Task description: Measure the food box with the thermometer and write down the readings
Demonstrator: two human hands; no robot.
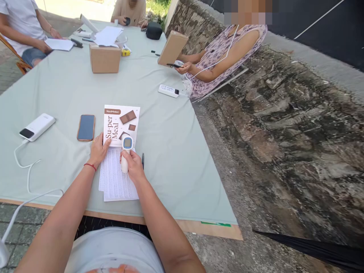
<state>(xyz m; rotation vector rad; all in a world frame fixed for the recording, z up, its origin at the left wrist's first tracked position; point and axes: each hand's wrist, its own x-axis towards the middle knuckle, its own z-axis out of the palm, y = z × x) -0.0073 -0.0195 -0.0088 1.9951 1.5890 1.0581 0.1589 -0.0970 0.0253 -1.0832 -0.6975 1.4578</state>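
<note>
My left hand [100, 148] is closed on the lower left edge of a white "Su-per Meal" box [113, 113] printed with chocolate pieces. In my right hand [134, 165] is a white handheld infrared thermometer [124, 165] with a small blue-framed screen facing me. Its head overlaps the lower right corner of the box. Under both hands lie printed sheets of paper [119, 189] covered in small text. A dark pen [143, 160] lies just right of my right hand, partly hidden by it. Left of the box rests a smartphone [85, 127] with a dark screen.
A white power bank [37, 127] with a cable lies at the left, another power bank [168, 91] at the right. Farther back stand a cardboard box [104, 60] under papers and a black case [154, 30]. Several people sit around the table [176, 163]; one holds a carton [173, 47].
</note>
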